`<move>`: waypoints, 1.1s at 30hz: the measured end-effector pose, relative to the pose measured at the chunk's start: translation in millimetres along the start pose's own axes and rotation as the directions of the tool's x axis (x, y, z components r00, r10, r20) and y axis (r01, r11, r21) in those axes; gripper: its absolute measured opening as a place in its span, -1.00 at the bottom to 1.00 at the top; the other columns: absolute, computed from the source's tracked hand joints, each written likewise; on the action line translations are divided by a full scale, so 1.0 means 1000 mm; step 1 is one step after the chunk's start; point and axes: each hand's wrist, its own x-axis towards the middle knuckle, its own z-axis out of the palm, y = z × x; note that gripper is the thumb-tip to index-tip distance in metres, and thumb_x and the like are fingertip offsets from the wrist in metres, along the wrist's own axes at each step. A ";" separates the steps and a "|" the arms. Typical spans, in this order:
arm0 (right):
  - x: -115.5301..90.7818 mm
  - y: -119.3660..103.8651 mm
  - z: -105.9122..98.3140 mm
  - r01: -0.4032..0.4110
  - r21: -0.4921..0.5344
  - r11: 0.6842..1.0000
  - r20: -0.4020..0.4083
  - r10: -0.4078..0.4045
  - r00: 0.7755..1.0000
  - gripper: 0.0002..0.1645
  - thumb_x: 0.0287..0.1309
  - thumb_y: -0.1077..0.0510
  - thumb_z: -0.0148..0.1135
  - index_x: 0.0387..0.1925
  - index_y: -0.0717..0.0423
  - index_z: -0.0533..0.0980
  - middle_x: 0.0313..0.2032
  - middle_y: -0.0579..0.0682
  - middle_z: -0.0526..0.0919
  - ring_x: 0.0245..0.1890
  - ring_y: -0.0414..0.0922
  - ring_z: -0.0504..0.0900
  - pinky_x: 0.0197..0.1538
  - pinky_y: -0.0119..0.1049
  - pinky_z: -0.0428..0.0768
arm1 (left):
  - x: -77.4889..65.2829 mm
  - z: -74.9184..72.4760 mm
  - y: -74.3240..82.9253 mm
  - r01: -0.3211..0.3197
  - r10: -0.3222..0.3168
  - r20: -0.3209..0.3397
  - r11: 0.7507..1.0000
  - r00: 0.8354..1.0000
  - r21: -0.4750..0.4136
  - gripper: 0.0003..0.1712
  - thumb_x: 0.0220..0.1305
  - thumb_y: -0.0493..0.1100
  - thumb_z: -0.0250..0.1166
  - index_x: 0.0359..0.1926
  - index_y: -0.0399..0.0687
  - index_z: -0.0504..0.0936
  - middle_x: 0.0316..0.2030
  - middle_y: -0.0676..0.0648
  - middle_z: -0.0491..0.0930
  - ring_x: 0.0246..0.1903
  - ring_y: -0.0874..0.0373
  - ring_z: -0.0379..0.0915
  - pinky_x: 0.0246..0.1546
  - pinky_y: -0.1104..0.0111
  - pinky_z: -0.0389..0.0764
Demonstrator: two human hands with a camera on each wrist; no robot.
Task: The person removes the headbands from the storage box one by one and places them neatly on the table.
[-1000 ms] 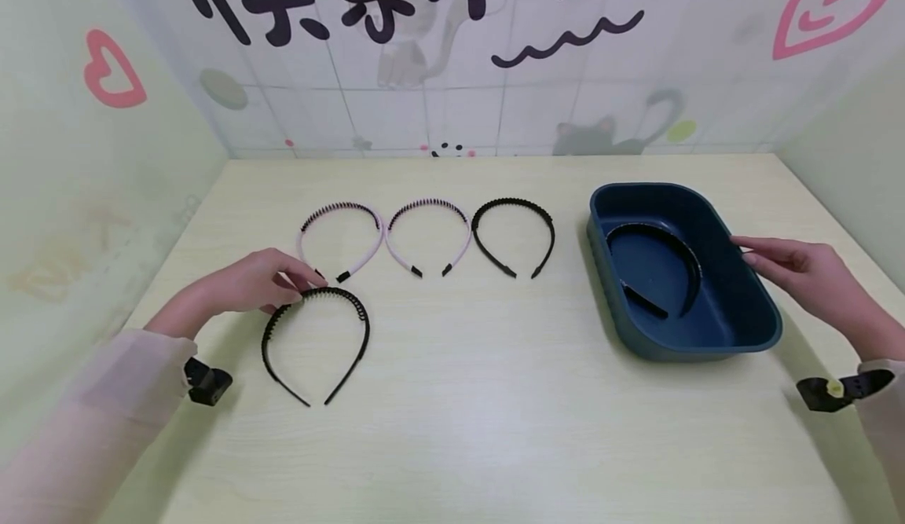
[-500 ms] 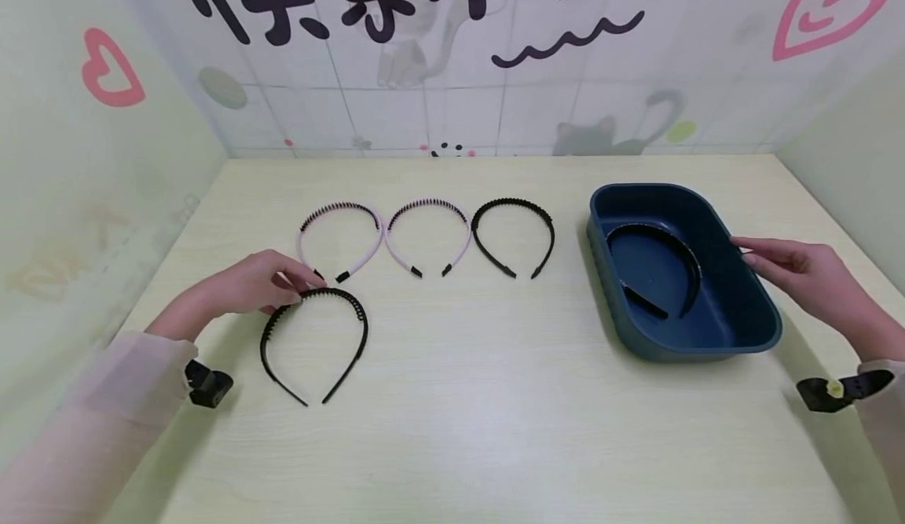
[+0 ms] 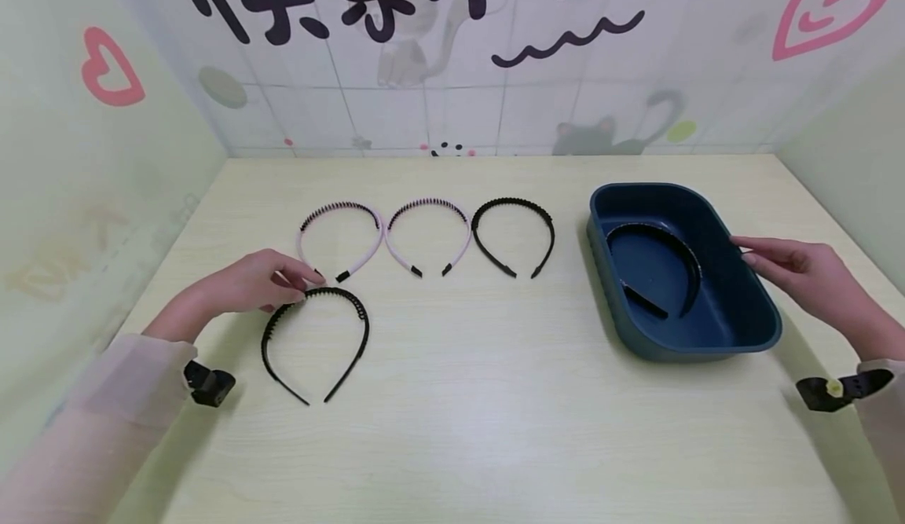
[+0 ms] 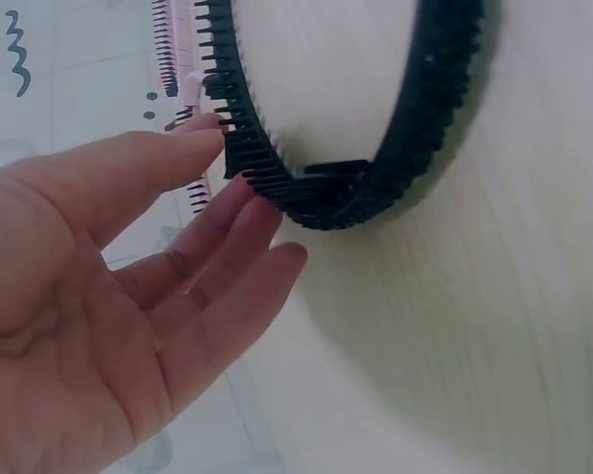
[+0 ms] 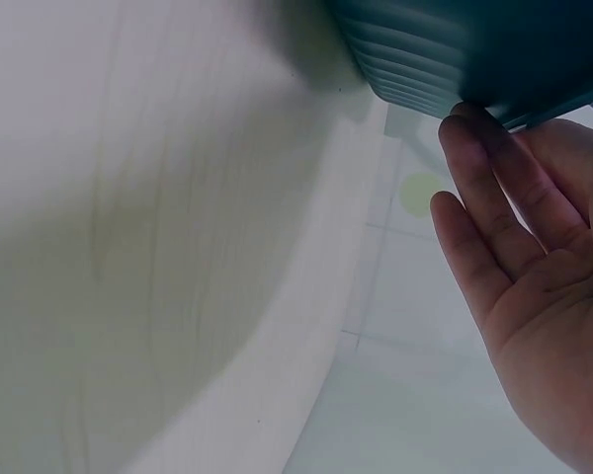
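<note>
My left hand [image 3: 265,280] pinches the upper left of a black toothed headband [image 3: 366,327] near the left of the table. Seen from the left wrist, thumb and fingertips meet the band's comb-toothed edge [image 4: 239,109]. Its two ends point toward me. At the right, my right hand [image 3: 802,269] holds the rim of a dark blue plastic basin [image 3: 742,316] between thumb and fingers. In the right wrist view the fingertips [image 5: 465,133] lie against the basin's ribbed outer side. Inside the basin lies another black headband [image 3: 689,257].
Behind the left hand, two lilac headbands [image 3: 364,261] [image 3: 463,249] with black teeth lie in a row with a black headband [image 3: 551,233]. The pale wooden table [image 3: 459,430] ends at a printed wall [image 3: 452,108], with side walls at left and right.
The left hand and its black headband shift only very slightly. The right hand, basin and other headbands stay where they were.
</note>
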 end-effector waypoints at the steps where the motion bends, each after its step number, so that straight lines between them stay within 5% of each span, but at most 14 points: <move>1: 0.000 0.000 0.000 0.001 0.001 1.000 -0.001 -0.001 1.000 -0.54 0.26 -0.03 0.06 0.19 -0.20 0.41 0.03 -0.05 0.54 -0.13 -0.62 0.40 -0.22 -0.76 0.35 | -0.001 -0.001 0.001 0.000 0.000 -0.005 1.000 1.000 0.004 -0.64 0.19 -0.38 0.14 0.03 -0.28 0.55 -0.17 -0.22 0.51 -0.35 0.07 0.41 -0.53 0.31 0.48; 13: -0.002 0.001 -0.001 0.001 0.001 1.000 -0.019 -0.001 1.000 -0.54 0.25 -0.03 0.08 0.19 -0.21 0.41 0.01 -0.11 0.55 -0.14 -0.61 0.39 -0.23 -0.77 0.34 | -0.002 -0.004 0.025 -0.044 0.047 -0.059 0.997 0.997 0.061 -0.65 0.26 -0.24 0.16 0.07 -0.20 0.54 -0.15 -0.12 0.54 -0.28 0.04 0.47 -0.44 0.29 0.50; 24: -0.014 -0.089 -0.011 0.002 0.081 0.997 -0.012 -0.001 1.000 -0.57 0.26 0.16 0.08 0.11 0.30 0.43 -0.20 -0.61 0.41 -0.24 -0.70 0.37 -0.27 -0.77 0.34 | 0.004 0.006 0.060 -0.167 0.182 -0.087 0.975 0.979 0.149 -0.68 0.28 -0.21 0.14 0.05 -0.10 0.57 -0.13 -0.06 0.58 -0.22 0.10 0.48 -0.26 0.25 0.48; 33: -0.016 -0.096 -0.014 -0.002 0.080 0.997 -0.020 0.003 1.000 -0.57 0.26 0.17 0.08 0.10 0.33 0.43 -0.22 -0.66 0.38 -0.24 -0.72 0.35 -0.25 -0.78 0.33 | 0.024 0.011 0.100 -0.300 0.317 -0.085 0.939 0.945 0.168 -0.69 0.28 -0.25 0.14 0.02 -0.05 0.59 -0.14 0.03 0.59 -0.19 0.13 0.47 -0.19 0.24 0.47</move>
